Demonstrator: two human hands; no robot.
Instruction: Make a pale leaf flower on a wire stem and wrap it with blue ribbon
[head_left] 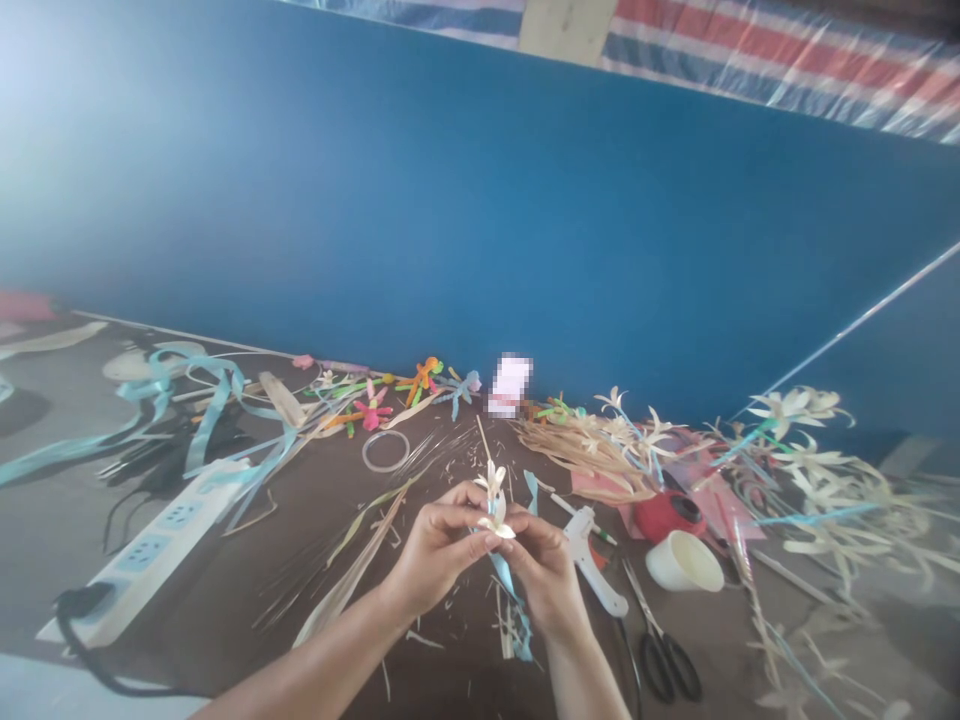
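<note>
Both my hands meet over the middle of the brown tabletop, fingertips almost touching. Between them is a small cream husk flower (495, 525), with more pale petals standing up behind it. My left hand (444, 540) pinches the flower from the left, thumb at its lower petals. From the other side, my right hand (546, 560) is closed on it too, with thumb and forefinger pressed together. A light blue ribbon (502, 572) hangs down below the flower between my hands. The fingers hide the flower's stem.
A white glue gun (592, 565), black-handled scissors (660, 640) and a cream cup (684, 562) lie right of my hands. Left is a white power strip (150, 545) with a black cable. Husk strips (592, 460) and finished husk flowers (795, 410) spread along the blue wall (450, 200).
</note>
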